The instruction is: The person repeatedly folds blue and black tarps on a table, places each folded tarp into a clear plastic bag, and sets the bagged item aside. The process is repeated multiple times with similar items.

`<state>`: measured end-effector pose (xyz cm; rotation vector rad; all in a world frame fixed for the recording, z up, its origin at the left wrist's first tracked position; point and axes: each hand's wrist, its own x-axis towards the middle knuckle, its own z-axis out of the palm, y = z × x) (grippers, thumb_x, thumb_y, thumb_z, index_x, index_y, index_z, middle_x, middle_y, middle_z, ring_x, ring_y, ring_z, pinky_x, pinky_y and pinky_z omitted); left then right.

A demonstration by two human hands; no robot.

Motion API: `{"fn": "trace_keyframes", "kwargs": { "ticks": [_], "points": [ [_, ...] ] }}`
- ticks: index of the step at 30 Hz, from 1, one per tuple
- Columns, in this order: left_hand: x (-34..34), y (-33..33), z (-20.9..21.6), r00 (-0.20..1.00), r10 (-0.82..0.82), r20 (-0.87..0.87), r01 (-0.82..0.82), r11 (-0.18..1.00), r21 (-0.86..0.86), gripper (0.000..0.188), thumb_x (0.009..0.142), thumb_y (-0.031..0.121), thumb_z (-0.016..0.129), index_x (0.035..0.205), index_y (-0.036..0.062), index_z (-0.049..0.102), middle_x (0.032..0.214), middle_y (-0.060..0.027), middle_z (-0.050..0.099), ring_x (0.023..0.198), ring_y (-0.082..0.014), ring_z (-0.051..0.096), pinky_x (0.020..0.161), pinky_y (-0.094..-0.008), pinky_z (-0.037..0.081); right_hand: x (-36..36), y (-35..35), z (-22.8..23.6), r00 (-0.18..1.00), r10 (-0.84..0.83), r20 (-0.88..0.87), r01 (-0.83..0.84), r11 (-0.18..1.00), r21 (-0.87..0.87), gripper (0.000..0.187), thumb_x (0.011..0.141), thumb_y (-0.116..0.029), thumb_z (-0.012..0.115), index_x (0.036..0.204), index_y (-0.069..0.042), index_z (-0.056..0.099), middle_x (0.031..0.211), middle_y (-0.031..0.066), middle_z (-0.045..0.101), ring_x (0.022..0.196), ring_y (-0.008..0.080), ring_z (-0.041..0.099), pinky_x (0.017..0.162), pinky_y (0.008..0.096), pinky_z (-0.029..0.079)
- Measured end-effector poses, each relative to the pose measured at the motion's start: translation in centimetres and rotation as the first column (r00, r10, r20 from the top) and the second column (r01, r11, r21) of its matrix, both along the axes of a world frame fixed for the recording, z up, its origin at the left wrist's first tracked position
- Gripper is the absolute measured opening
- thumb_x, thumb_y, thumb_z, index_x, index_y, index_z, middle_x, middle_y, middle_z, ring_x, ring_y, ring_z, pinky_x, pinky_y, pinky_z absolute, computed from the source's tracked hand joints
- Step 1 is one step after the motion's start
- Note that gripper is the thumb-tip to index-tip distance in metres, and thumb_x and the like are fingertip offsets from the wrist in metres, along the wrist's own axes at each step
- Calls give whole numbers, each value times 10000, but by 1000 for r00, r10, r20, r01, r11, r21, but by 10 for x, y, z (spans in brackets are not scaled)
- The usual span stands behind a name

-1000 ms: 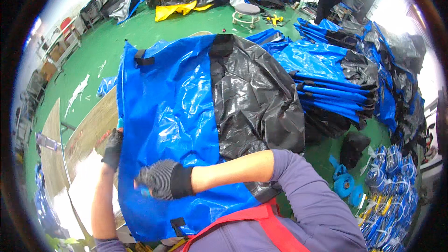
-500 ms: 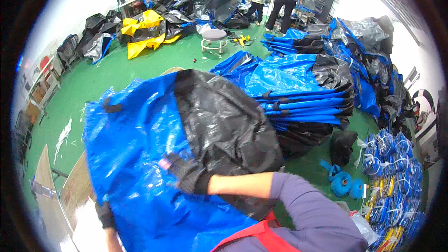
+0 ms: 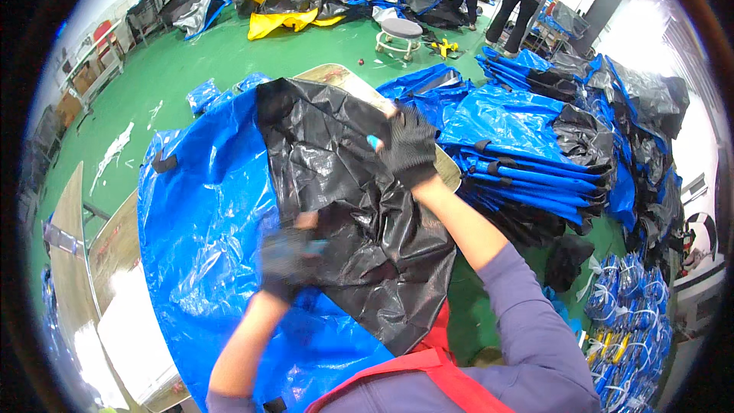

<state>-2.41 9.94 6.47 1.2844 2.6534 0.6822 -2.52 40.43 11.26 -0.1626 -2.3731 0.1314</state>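
A large blue and black tarpaulin piece (image 3: 206, 206) lies spread over the wooden table (image 3: 122, 237) in front of me, its black part to the right and creased. A small black tab shows near its far left corner. My right hand (image 3: 410, 145), in a black knit glove with bare fingertips, is over the far right edge of the black part, thumb apart from the fingers. My left hand (image 3: 290, 260), gloved likewise, is over the seam between blue and black. Motion smears its fingers, so their hold is unclear.
To the right stands a stack of folded blue and black tarpaulins (image 3: 527, 160), with tied blue bundles (image 3: 627, 298) nearer. A round stool (image 3: 401, 29) and yellow sheets (image 3: 283, 0) are beyond on the green floor. Two people (image 3: 521, 0) stand at the back right.
My right hand has moved from the middle of the sheet to its far right edge. My left hand has come from the left edge to the middle. The view has shifted.
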Motion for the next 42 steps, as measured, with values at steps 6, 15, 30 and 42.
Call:
{"fn": "trace_keyframes", "kwargs": {
  "ticks": [6, 15, 30, 42],
  "points": [
    [35, 106, -33, 960, -211, -186, 227, 971, 72, 821, 681, 563, 673, 1404, 266, 421, 1519, -265, 167, 1391, -510, 95, 1070, -686, 32, -89, 75, 12, 912, -148, 382, 169, 985, -21, 401, 893, -416, 507, 1163, -138, 611, 896, 211, 671, 814, 405, 647, 725, 506, 492],
    [-33, 86, 27, 963, -242, 121, 244, 970, -2, 524, 808, 538, 583, 1231, 231, 616, 1261, -226, 559, 1185, -260, 554, 1091, -599, 183, -163, 60, 60, 760, 76, 645, -93, 996, -7, 1036, 651, -609, 697, 1417, -13, 333, 1325, 245, 497, 1197, 379, 515, 997, 443, 421],
    [-182, -115, -130, 942, 55, -330, -116, 979, -167, 444, 938, 398, 433, 1287, 142, 530, 1348, -173, 500, 1247, -325, 452, 1091, -448, 294, -42, -33, -25, 646, 678, 352, -746, 658, 102, 458, 867, -133, 526, 1324, -148, 502, 845, 130, 637, 623, 303, 610, 598, 435, 509],
    [-113, -157, 46, 748, 164, -643, -277, 958, -79, 407, 925, 289, 513, 1249, 44, 540, 1246, -158, 582, 1196, -328, 512, 1065, -459, 318, -68, -67, 2, 159, 251, 955, -715, 696, -64, 431, 879, -392, 501, 1161, -89, 619, 1008, 162, 679, 912, 348, 649, 824, 448, 491]
  ]
}}
